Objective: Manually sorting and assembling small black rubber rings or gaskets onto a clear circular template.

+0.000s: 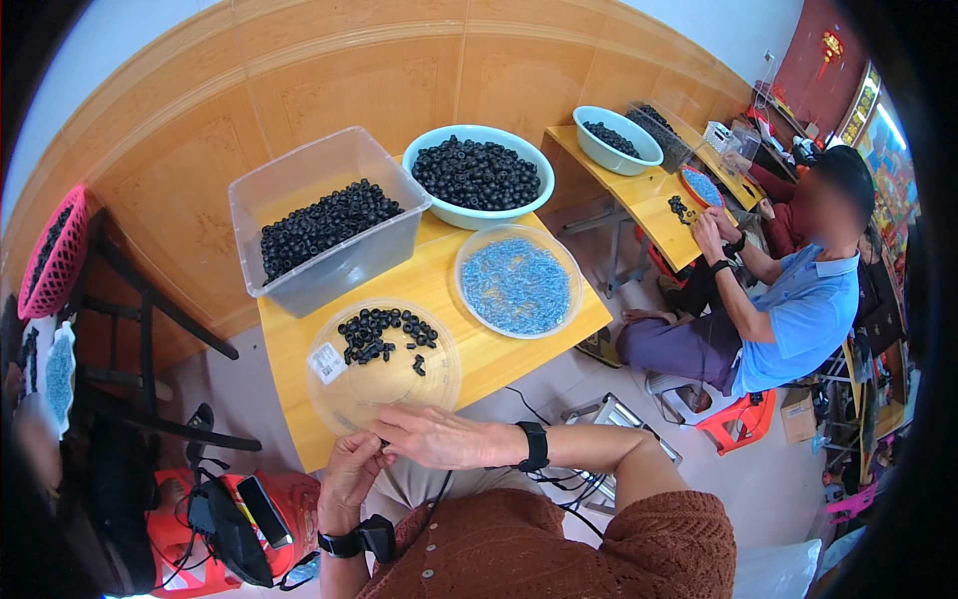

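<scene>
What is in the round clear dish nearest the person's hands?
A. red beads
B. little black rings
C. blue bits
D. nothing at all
B: the clear round dish just beyond the left hand and right hand holds a small heap of black ring-shaped pieces; the blue bits lie in a second clear dish farther along the yellow table.

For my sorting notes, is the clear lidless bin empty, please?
No, the clear bin holds a heap of small black rings.
</scene>
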A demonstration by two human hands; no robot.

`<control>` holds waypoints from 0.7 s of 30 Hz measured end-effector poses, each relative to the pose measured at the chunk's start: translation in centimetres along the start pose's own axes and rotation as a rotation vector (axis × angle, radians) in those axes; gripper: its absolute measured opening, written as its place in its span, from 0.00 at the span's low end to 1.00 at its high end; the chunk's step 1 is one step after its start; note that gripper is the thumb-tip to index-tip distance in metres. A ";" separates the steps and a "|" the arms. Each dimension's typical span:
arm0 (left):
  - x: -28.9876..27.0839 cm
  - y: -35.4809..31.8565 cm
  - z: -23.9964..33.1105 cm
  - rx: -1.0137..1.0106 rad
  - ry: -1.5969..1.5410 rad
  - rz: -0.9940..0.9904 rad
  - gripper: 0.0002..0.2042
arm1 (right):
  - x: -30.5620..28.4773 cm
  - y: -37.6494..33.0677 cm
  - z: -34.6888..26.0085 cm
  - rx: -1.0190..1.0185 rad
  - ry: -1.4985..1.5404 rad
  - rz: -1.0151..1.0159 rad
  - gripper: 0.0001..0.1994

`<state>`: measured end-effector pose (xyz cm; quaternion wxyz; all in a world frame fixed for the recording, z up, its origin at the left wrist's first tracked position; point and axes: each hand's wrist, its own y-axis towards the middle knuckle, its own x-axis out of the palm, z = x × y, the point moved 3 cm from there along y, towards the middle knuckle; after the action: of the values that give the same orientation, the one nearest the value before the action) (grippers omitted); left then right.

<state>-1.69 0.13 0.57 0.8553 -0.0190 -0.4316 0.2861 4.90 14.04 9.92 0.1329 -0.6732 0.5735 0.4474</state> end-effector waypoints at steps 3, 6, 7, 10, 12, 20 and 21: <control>0.3 -0.1 0.1 0.004 -0.006 0.026 0.06 | 0.7 -0.3 0.3 -0.016 -0.006 0.041 0.12; 0.2 0.1 -0.2 -0.007 -0.009 0.023 0.06 | 1.2 -0.6 0.6 -0.028 0.005 0.054 0.11; 0.2 0.1 -0.3 -0.013 -0.030 -0.013 0.07 | 1.2 -0.6 0.8 -0.014 0.023 0.032 0.10; 1.3 -0.1 0.4 -0.014 -0.017 -0.016 0.16 | 0.4 -0.6 0.8 0.103 0.051 0.109 0.07; 1.9 -0.2 1.2 -0.025 -0.034 -0.030 0.19 | 0.0 -1.0 1.9 0.131 0.022 0.098 0.09; 0.6 -0.4 2.0 0.020 0.160 0.041 0.20 | -14.2 2.1 16.9 0.318 -0.345 0.556 0.11; 0.5 -0.8 1.9 0.036 0.159 0.050 0.20 | -17.1 3.4 17.0 0.367 -0.427 0.604 0.15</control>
<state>-2.53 -0.72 2.37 0.8795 -0.0371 -0.3567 0.3128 -4.80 35.92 14.32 0.2294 -0.3317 0.7753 0.4861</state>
